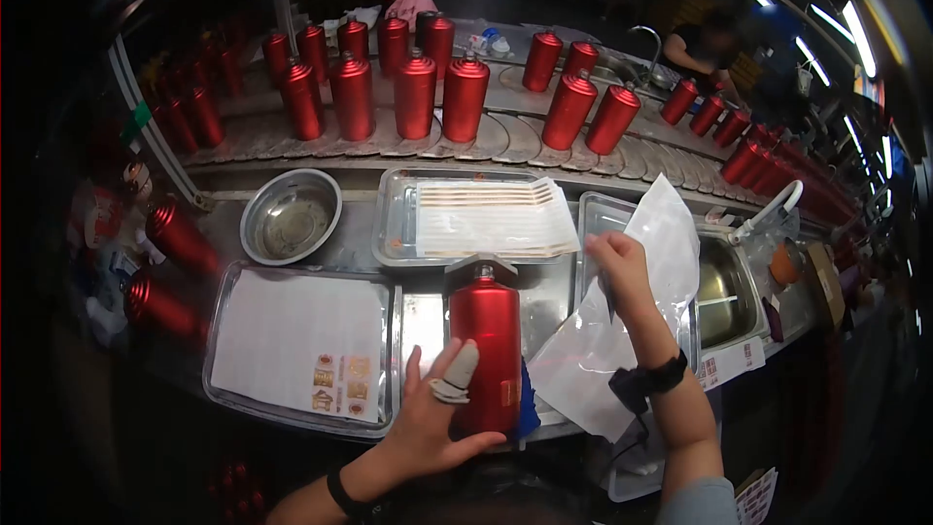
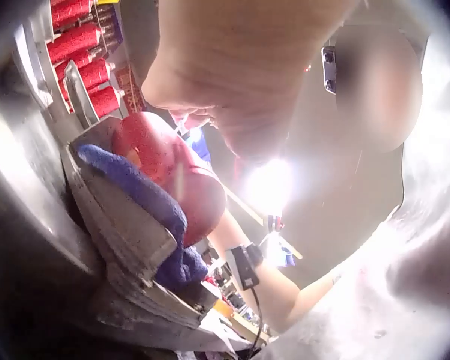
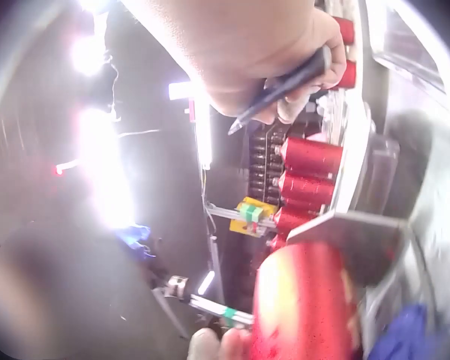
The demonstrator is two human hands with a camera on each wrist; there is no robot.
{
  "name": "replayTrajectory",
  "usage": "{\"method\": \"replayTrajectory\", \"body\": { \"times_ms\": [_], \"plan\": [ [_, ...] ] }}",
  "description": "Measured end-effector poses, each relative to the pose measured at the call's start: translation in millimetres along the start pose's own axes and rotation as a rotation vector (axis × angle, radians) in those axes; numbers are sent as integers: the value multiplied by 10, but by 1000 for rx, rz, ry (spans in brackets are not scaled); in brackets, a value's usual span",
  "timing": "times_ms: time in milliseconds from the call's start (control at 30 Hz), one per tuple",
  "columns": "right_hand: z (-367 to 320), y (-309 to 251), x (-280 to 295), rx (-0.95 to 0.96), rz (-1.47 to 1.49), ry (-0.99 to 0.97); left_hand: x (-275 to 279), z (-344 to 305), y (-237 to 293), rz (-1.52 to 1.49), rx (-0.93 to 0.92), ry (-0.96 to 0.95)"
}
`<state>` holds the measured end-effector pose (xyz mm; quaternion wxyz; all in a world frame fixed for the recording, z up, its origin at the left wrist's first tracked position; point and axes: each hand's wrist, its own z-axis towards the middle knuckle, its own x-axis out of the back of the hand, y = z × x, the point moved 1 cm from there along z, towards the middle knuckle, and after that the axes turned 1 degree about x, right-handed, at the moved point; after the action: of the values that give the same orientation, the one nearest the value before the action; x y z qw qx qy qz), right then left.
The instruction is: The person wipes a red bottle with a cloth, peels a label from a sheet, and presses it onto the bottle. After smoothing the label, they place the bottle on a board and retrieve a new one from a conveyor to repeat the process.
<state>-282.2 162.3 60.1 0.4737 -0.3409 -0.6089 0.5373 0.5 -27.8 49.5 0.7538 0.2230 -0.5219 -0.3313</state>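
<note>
A red bottle (image 1: 486,331) lies against a metal holder with a blue cloth (image 1: 529,403) beside it. My left hand (image 1: 432,418), fingers spread and one finger covered in white, touches the bottle's left side. In the left wrist view the bottle (image 2: 199,195) is beside the blue cloth (image 2: 146,195), below the left hand (image 2: 225,75). Over the right edge of the strip sheet (image 1: 496,219), my right hand (image 1: 622,272) is raised with bent fingers. The right wrist view shows that hand (image 3: 262,52) gripping a dark pointed tool (image 3: 285,86); its fingertips are partly hidden.
A tray with a label sheet (image 1: 292,331) is at left, below a metal bowl (image 1: 291,217). Crumpled clear film (image 1: 666,243) covers a tray at right, beside a sink (image 1: 727,301). Red bottles (image 1: 415,97) stand on the conveyor (image 1: 505,141) behind. Another person (image 1: 705,49) is across it.
</note>
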Motion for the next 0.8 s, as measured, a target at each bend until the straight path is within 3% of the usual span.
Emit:
{"method": "replayTrajectory", "body": {
  "times_ms": [33, 100, 300, 400, 533, 633, 800],
  "plan": [
    [277, 102, -14, 137, -85, -3, 46, -13, -44, -6, 22, 41],
    [691, 78, -103, 331, -540, 129, 135, -63, -136, -10, 114, 94],
    [1646, 314, -319, 303, -960, 171, 220, -113, -234, -43, 241, 122],
    [1935, 373, -407, 132, -954, -47, 220, -117, -287, -96, 297, 113],
    [2004, 187, -558, 90, -941, -148, 251, -61, -381, -104, 326, 119],
    [1989, 222, -637, 169, -1160, -137, 237, -38, -452, -114, 322, 125],
    [2069, 287, -622, 239, -1168, -224, 220, -11, -501, -124, 331, 141]
  ]
}}
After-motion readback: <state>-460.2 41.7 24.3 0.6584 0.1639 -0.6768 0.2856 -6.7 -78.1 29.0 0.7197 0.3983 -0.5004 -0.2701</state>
